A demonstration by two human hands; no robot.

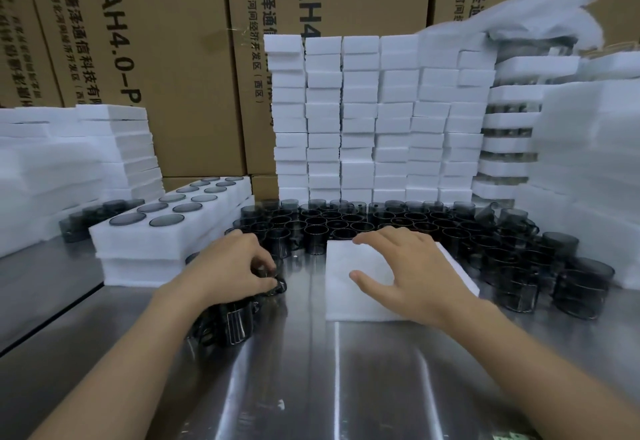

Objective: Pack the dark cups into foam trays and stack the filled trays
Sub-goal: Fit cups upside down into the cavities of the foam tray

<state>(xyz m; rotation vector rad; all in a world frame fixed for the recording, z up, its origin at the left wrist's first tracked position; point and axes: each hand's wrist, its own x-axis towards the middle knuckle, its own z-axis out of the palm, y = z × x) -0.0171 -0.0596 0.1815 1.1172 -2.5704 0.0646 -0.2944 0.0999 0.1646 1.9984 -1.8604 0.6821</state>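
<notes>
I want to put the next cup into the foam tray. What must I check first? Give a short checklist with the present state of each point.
1. Left hand grips dark cups: ok.
2. Right hand rests on the foam tray and steadies it: ok.
3. Tray pockets face up: cannot tell; its top looks plain white.
4. Filled stack stands at the left, top pockets occupied: ok.
5. Loose cups stand behind the tray: ok.

Tall brown cardboard boxes [194,69] printed in black are standing behind a table [311,380] whose steel top is reflecting light.
</notes>
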